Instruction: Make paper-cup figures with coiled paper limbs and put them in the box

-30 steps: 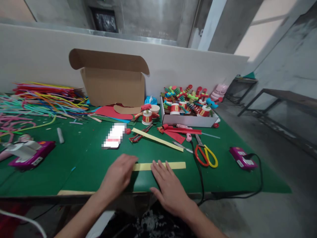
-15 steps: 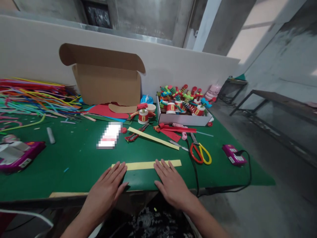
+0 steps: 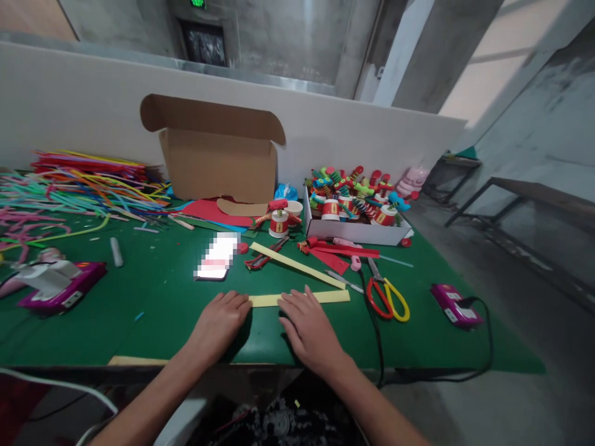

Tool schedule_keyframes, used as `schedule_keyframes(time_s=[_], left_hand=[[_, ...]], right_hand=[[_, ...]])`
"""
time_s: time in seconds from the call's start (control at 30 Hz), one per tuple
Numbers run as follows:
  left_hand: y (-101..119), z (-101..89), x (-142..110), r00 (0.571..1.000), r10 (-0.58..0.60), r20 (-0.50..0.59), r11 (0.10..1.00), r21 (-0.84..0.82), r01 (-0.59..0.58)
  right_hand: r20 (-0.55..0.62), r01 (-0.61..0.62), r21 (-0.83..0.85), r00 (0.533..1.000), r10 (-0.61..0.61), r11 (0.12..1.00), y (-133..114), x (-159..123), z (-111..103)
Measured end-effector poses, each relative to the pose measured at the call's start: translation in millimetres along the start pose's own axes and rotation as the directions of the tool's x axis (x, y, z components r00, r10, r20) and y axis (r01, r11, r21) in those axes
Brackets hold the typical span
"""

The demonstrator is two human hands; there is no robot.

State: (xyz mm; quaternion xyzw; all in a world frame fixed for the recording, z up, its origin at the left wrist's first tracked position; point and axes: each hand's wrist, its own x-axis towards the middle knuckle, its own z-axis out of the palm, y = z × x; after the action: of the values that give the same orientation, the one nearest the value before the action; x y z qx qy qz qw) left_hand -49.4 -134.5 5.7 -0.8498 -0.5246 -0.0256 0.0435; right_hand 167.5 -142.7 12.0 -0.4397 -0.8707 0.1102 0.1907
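Note:
A pale yellow paper strip [image 3: 264, 301] lies crosswise on the green tabletop near its front edge. My left hand [image 3: 220, 323] is at the strip's left end with its fingers curled down over it; that end and the thumb are hidden beneath the hand. On the middle of the strip rests my right hand [image 3: 310, 330], fingers stretched out and the thumb apart. The strip's right end sticks out past the fingers. Just beyond, a second yellow strip [image 3: 297, 265] lies slanted, partly across red-handled pliers [image 3: 264, 255].
Scissors [image 3: 387, 298] with red and yellow handles lie right, beside a black cable and a pink glue gun [image 3: 356, 262]. A white box [image 3: 357, 232] of paper-cup figures stands behind. Left are a phone [image 3: 218, 255], a purple power strip [image 3: 69, 291] and heaped pipe cleaners [image 3: 93, 192].
My left hand's fingers have gone from lying flat to curled over the strip's left end. My right hand has shifted left along the strip. The camera view has shifted slightly.

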Motion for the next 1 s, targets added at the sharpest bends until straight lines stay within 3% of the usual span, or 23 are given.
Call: schedule_keyframes(time_s=[0.1,0.2,0.3,0.43,0.7,0.8,0.87,0.97,1.0], left_hand=[[-9,3.7,-2,0.998,-0.002,-0.06,0.997,-0.072,-0.002],[-23,10.1,-9,0.989,-0.041,-0.141,0.989,-0.145,0.02],[-29,19.7,-14,0.978,-0.035,-0.205,0.986,-0.167,0.0],[-23,31.7,-20,0.983,0.057,-0.173,0.989,-0.127,-0.079],[-25,39.0,-34,0.984,-0.023,-0.176,0.995,-0.095,0.007],[-26,33.5,-39,0.982,-0.09,-0.169,0.994,-0.078,0.077],[-23,23.9,-41,0.971,-0.128,-0.2,0.991,-0.072,0.115],[-12,5.5,-38,0.946,-0.124,-0.3,0.99,-0.1,0.099],[-8,0.2,-35,0.938,-0.114,-0.329,0.99,-0.116,0.079]], right_hand=[[0.169,0.033,-0.02,0.985,-0.029,0.999,-7,11,11],[0.26,0.047,-0.039,0.965,-0.035,0.998,-8,14,19],[0.264,0.046,-0.057,0.964,-0.03,0.997,-8,14,22],[0.251,0.028,-0.057,0.968,-0.013,0.998,-10,13,21],[0.268,-0.063,-0.063,0.96,0.078,0.996,7,-3,7],[0.208,-0.134,-0.081,0.967,0.148,0.988,17,-13,-5],[0.078,-0.181,-0.056,0.98,0.185,0.982,16,-15,-22],[-0.168,-0.097,0.247,0.976,0.142,0.964,0,-15,-55],[-0.176,-0.017,0.408,0.98,0.096,0.913,-6,-17,-64]])
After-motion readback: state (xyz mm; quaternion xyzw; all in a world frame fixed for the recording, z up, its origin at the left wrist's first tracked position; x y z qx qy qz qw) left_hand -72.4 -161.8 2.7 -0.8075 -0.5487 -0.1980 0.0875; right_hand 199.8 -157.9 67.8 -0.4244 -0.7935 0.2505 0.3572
